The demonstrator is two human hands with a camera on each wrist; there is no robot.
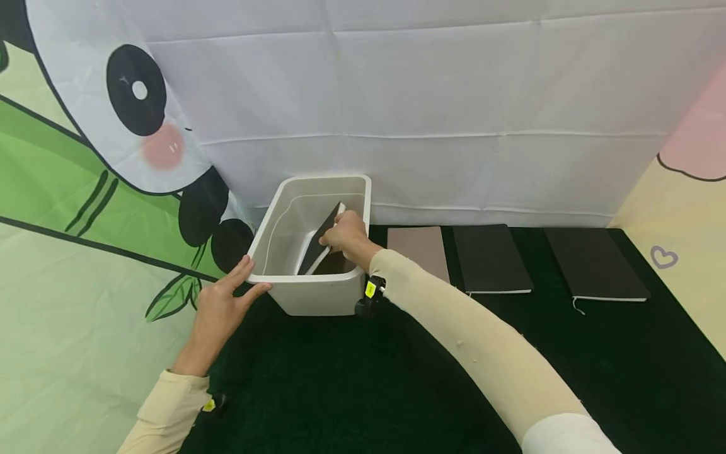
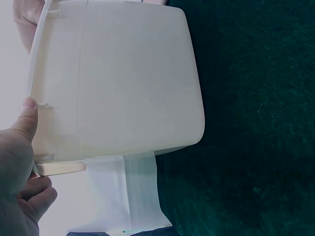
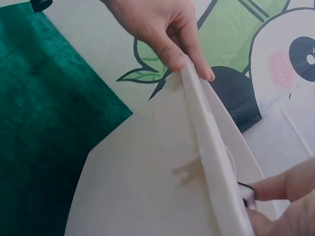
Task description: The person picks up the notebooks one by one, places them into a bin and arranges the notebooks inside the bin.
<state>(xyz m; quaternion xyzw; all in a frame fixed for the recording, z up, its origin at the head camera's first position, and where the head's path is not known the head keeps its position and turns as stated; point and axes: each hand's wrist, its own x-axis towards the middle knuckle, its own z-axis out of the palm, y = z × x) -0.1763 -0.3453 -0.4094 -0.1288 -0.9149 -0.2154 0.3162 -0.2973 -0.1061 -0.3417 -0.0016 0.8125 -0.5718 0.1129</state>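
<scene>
A white plastic bin (image 1: 317, 296) stands at the back of the dark green cloth. My left hand (image 1: 218, 313) grips its front left corner, the thumb (image 2: 28, 118) on the front rim and the fingers along the side. Inside the bin is a notebook (image 1: 319, 243) with a dark cover and white page edges, tilted. My right hand (image 1: 347, 236) reaches over the right rim and pinches this notebook by its upper edge. The bin wall hides most of the notebook in the right wrist view, where only a corner (image 3: 247, 194) shows between thumb and fingers.
Right of the bin lie a pinkish notebook (image 1: 420, 249), a black notebook (image 1: 490, 258) and another black notebook (image 1: 595, 263) with a ribbon. A white cloth backdrop (image 1: 431, 94) hangs behind, with a printed panda (image 1: 136, 91) at the left.
</scene>
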